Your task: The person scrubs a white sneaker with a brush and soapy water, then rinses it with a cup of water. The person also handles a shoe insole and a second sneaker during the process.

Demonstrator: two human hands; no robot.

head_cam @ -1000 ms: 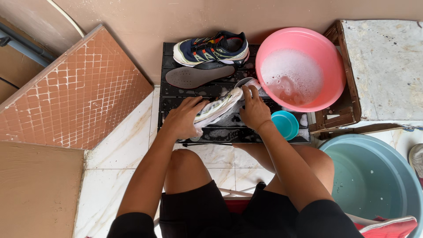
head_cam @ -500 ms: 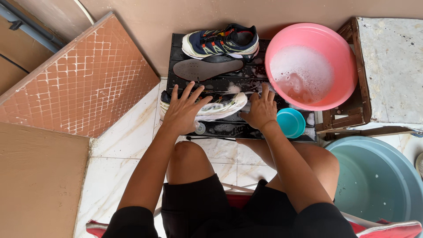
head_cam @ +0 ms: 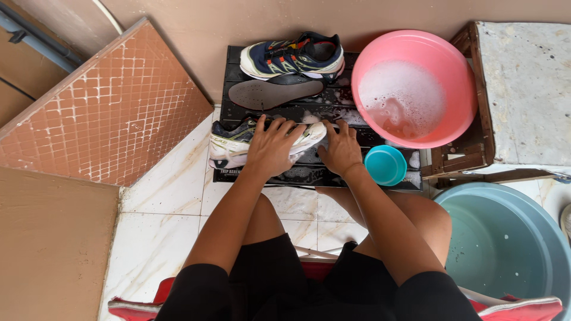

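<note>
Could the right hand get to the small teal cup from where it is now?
Probably yes. The right hand rests on the black mat by the toe of the soapy shoe, and the teal cup stands just beside its wrist with nothing between them.

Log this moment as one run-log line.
left hand: pressing white-soled dark sneaker | right hand: at sneaker's toe, grip unclear | surface: black slatted mat | nearby: pink soapy basin

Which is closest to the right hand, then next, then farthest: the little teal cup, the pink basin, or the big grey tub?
From the right hand:
1. Teal cup, just to its right.
2. Pink basin, up and right.
3. Grey tub, lower right corner.
</note>
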